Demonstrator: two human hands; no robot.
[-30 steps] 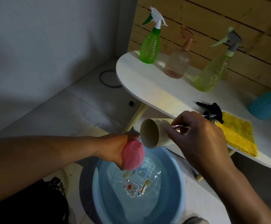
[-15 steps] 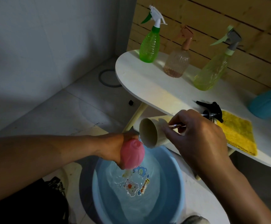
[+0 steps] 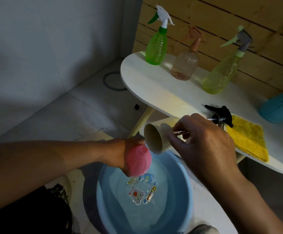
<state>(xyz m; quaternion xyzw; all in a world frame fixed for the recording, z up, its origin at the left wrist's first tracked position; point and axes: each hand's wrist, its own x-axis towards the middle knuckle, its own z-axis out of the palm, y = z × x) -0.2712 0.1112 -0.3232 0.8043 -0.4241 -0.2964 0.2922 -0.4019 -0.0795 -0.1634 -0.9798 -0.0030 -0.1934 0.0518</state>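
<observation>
**Both grips full: cup lip is right on top of the pink bottle**

Your left grip (image 3: 118, 152) is wrapped round the pink bottle (image 3: 138, 162) from the left side. Your right grip (image 3: 205, 146) is clamped on the beige cup (image 3: 156, 141), fingers curled over its wall, with something thin and shiny pinched between them. I can't tell what that is.

The part that matters is how the two line up. The cup lies almost on its side, with its long axis running from your right grip down and left and its open mouth pointing at the bottle. The low edge of its rim sits just at the bottle's upper end, touching or as good as. The bottle is up-and-down-ish, tilted, with its rounded end towards you. Your hand and the cup rim hide its opening, so I can't confirm the lip is over it.

Both hang above the blue basin (image 3: 186, 191), which has water in it, so spill lands there. The basin sits on the floor next to the counter (image 3: 154, 92).

My guess is that any fix comes from the right grip, by nudging the rim rather than moving the bottle.
</observation>
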